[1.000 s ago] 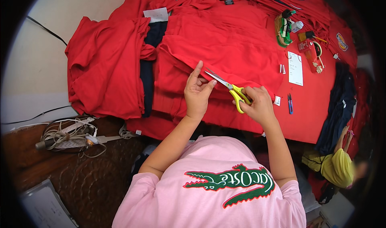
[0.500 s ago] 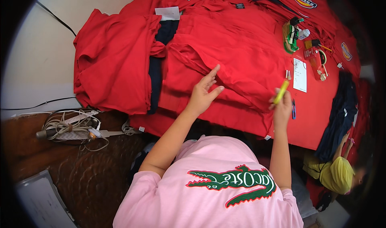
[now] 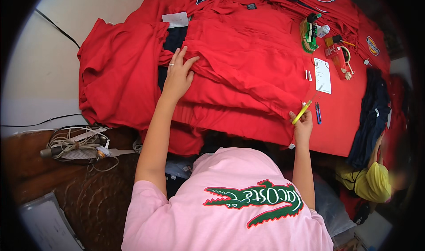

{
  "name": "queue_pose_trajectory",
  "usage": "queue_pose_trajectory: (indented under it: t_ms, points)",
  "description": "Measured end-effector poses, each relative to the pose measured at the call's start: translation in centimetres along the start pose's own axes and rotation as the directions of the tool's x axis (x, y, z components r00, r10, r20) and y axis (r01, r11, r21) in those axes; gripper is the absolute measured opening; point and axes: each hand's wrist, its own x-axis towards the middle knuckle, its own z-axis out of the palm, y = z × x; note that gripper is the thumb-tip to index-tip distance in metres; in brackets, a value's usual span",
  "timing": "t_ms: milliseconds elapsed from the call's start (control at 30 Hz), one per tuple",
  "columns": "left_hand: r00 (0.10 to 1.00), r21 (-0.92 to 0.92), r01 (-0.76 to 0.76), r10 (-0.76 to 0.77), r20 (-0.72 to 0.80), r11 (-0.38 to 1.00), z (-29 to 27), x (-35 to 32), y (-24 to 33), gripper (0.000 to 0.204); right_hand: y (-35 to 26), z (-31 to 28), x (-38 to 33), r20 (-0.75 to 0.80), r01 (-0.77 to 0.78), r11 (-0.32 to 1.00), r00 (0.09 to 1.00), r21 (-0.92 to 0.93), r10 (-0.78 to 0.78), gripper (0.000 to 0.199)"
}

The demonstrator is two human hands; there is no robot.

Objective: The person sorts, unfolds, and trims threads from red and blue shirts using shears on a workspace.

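Note:
A red garment (image 3: 248, 69) lies spread over a stack of red cloth on the table in front of me. My left hand (image 3: 178, 76) rests on its left part, fingers outstretched, beside a dark navy strip of cloth. At the lower right corner, my right hand (image 3: 303, 126) is closed around a slim yellow-handled tool (image 3: 302, 112). A thin pale tip points up and away from it; its exact kind is not clear. The fingers of that hand are at the garment's edge, but whether they also pinch the cloth is hard to see.
Right of the garment lie blue thread snips (image 3: 318, 113), a printed paper slip (image 3: 322, 75), a green tape dispenser (image 3: 308, 34) and a red box (image 3: 339, 61). Heaped red clothing (image 3: 119, 69) covers the left side. Bundled cables (image 3: 77, 144) sit lower left. Another person in yellow (image 3: 374, 182) is at far right.
My left hand has moved left and away from me, from above the garment's middle onto its left part. My right hand has come lower and slightly left with the yellow-handled tool.

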Motion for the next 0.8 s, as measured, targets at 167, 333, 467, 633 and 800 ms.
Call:
queue_pose_trajectory:
  t_ms: [167,333,467,633,800]
  points:
    - [0.967,0.293,-0.033,-0.044,0.252,0.956,-3.0,-0.1,-3.8,0.034,-4.7,-2.7,-0.4,0.163,-0.176,0.982,0.973,0.062,0.164,0.042]
    - [0.58,0.092,0.3,-0.258,0.773,0.949,-10.9,2.2,-3.1,0.028,-8.4,-10.1,-0.6,0.454,-0.356,0.925,0.808,-0.133,0.376,0.05]
    - [0.809,-0.476,0.449,-0.118,0.576,0.756,-13.5,7.5,-3.3,0.016,-11.6,-8.0,2.6,0.394,-0.136,0.93,0.919,0.341,-0.01,0.047]
    - [0.921,-0.479,0.071,-0.242,-0.306,0.875,-11.8,10.8,-1.1,0.042,-14.3,-6.0,8.8,0.006,0.036,0.69,0.998,0.723,-0.058,0.032]
    - [0.759,-0.631,0.65,-0.326,0.563,0.423,-6.8,-4.4,-0.7,0.023,-7.4,-7.7,4.2,-0.095,0.119,0.965,0.99,0.233,-0.1,0.029]
